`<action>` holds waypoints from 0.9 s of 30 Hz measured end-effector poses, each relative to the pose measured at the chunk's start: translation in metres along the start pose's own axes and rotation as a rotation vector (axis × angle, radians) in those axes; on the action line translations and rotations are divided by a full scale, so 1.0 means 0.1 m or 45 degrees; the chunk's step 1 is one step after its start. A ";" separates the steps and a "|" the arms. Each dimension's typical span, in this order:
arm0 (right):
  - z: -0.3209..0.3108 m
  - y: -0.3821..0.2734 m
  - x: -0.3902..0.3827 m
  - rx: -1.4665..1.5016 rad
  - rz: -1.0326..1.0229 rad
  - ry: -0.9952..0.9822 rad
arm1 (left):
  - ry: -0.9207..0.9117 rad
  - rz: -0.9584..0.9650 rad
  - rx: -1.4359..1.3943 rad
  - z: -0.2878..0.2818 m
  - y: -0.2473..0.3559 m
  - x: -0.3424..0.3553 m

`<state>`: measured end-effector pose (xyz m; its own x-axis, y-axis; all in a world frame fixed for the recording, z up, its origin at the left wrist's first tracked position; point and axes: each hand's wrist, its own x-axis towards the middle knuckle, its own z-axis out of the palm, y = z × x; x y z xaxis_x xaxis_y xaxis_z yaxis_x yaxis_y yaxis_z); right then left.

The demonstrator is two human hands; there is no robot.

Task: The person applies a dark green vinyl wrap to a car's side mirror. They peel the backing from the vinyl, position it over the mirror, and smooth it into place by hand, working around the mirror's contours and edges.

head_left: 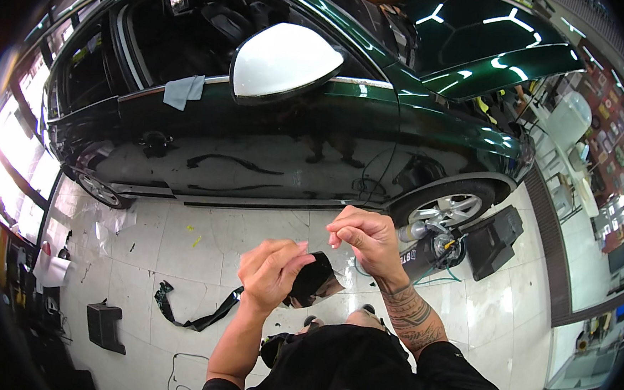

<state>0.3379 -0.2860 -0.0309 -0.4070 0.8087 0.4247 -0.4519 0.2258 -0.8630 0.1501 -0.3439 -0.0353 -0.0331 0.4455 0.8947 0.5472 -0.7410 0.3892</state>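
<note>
My left hand (273, 271) is closed in a pinch just beside a glossy dark piece of film (310, 279) with a clear edge; whether it grips that piece is hard to tell. My right hand (363, 241) is higher, also pinched; anything between its fingertips is too faint to make out. Both are in front of a dark green car (272, 142). Its white mirror cover (281, 61) is above them, and a pale blue cloth (182, 93) drapes over the door's window edge.
A dark strip (197, 320) lies on the tiled floor (152, 242), with a black stool (104, 325) at left and a hose (179, 380). Near the front wheel (450, 207) stand a cylinder with tubing (433, 256) and a black bin (495, 242). The raised hood (493, 42) is upper right.
</note>
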 end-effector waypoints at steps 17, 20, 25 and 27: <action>-0.07 -0.02 -0.02 0.263 -0.031 0.057 | -0.002 -0.234 -0.098 0.08 -0.09 -0.03; -0.07 -0.03 -0.02 0.259 -0.033 0.067 | 0.010 -0.248 -0.110 0.09 -0.09 -0.03; -0.08 -0.03 -0.03 0.220 -0.069 0.060 | 0.010 -0.250 -0.124 0.10 -0.11 -0.02; -0.06 -0.04 -0.05 0.196 -0.081 0.074 | 0.018 -0.258 -0.138 0.10 -0.12 -0.03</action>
<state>0.3468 -0.2874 -0.0314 -0.3291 0.8264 0.4570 -0.5936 0.1953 -0.7807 0.1521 -0.3312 -0.0449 -0.1456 0.5843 0.7984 0.4350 -0.6870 0.5821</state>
